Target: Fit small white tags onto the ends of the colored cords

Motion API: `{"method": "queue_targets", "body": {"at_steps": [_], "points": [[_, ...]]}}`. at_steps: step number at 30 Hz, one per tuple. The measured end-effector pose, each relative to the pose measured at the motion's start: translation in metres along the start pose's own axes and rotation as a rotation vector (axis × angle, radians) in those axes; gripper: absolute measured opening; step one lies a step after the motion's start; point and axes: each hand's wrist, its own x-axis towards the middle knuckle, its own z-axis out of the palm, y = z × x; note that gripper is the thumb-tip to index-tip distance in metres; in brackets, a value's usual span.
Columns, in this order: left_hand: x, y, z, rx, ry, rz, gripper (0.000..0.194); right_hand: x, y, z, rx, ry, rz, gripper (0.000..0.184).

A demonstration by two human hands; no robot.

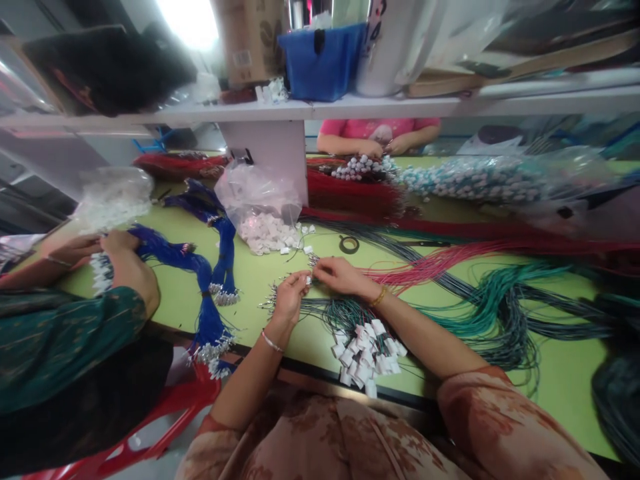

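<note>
My left hand is closed in a pinch on a small white connector housing. Close beside it, my right hand has its fingers drawn together; what lies between them is too small to make out. Metal-tipped wire ends show just beyond the right fingertips. More dark wire ends lie left of my left hand. Below my hands, a bunch of green and black wires ends in a pile of white connectors near the table edge. Pink wires stretch rightward from behind my right wrist.
A clear bag of white housings stands behind my hands, with black tape to its right. Blue wire bundles lie left, beside a co-worker's hands. Green wires spread right. A shelf crosses overhead; another person sits opposite.
</note>
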Motion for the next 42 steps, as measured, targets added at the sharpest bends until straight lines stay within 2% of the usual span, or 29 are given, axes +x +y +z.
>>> {"method": "queue_targets", "body": {"at_steps": [2,4,6,16,20,23,26,30,33,37,42], "points": [[0.0,0.002,-0.001,0.043,-0.007,-0.022,0.024,0.007,0.013,-0.009,-0.046,0.032,0.108,0.026],[0.0,0.004,-0.001,0.077,-0.014,-0.038,0.023,0.012,0.023,-0.013,-0.189,-0.01,0.216,0.024],[0.0,0.005,0.0,0.098,-0.019,-0.041,0.023,0.015,0.029,-0.012,-0.282,-0.07,0.264,0.022],[-0.002,0.003,0.002,0.153,-0.048,-0.021,0.025,0.013,0.023,-0.006,-0.383,-0.144,0.281,0.024],[-0.007,0.012,0.006,0.177,-0.039,-0.011,0.024,0.009,0.022,-0.012,-0.41,-0.103,0.295,0.027],[-0.008,0.021,0.015,0.197,-0.058,0.018,0.023,0.004,0.024,-0.017,-0.308,-0.003,0.266,0.024],[-0.003,0.025,0.025,0.145,-0.068,0.033,0.022,0.003,0.025,-0.017,-0.064,0.105,0.173,0.021],[0.009,0.018,0.032,-0.035,-0.031,0.014,0.018,0.005,0.021,-0.01,0.319,0.187,0.092,0.023],[0.015,0.008,0.03,-0.151,-0.032,-0.018,0.015,0.002,0.013,-0.004,0.492,0.199,0.083,0.025],[0.017,0.003,0.026,-0.251,-0.048,-0.045,0.012,-0.005,0.005,0.0,0.495,0.214,0.097,0.024],[0.016,0.005,0.022,-0.251,-0.068,-0.063,0.008,-0.009,0.009,0.004,0.415,0.172,0.142,0.025]]}}
